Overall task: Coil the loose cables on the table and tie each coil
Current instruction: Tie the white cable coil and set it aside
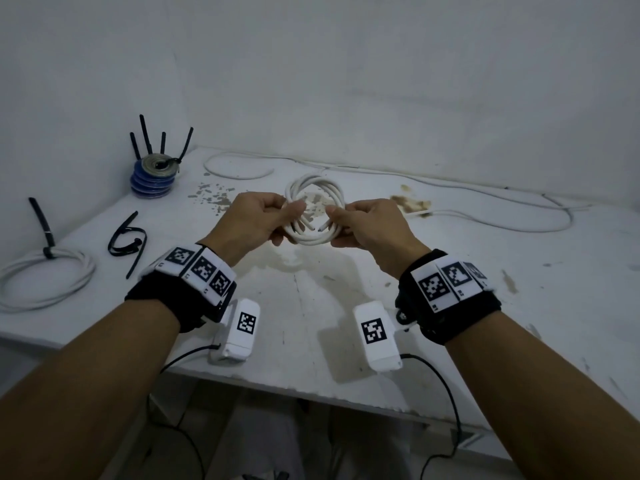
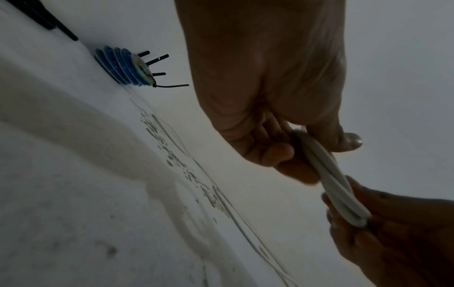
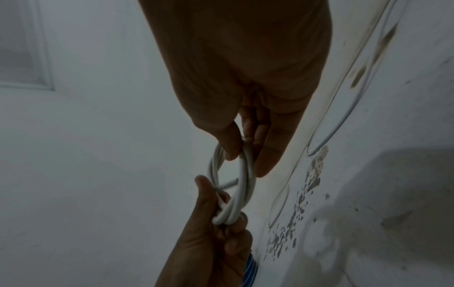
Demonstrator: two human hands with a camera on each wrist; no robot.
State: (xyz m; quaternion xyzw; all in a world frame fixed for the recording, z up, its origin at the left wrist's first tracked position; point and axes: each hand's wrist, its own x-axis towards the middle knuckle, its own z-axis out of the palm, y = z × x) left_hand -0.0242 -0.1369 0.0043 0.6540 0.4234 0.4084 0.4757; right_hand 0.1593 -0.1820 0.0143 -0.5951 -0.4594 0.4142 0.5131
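Note:
A small coil of white cable (image 1: pixel 313 194) is held above the middle of the white table (image 1: pixel 346 306). My left hand (image 1: pixel 259 218) grips the coil's left side, thumb and fingers curled round the strands (image 2: pixel 326 174). My right hand (image 1: pixel 367 221) pinches its right side (image 3: pixel 242 170). Two cut cable ends (image 1: pixel 313 226) poke out between the hands. Loose black ties (image 1: pixel 126 237) lie on the table to the left. A long loose white cable (image 1: pixel 485 202) runs along the back of the table.
A tied white coil (image 1: pixel 45 278) with a black tie lies at the far left edge. A stack of blue coils (image 1: pixel 152 180) with black tie tails stands at the back left corner. The wall (image 1: pixel 346 81) rises right behind the table.

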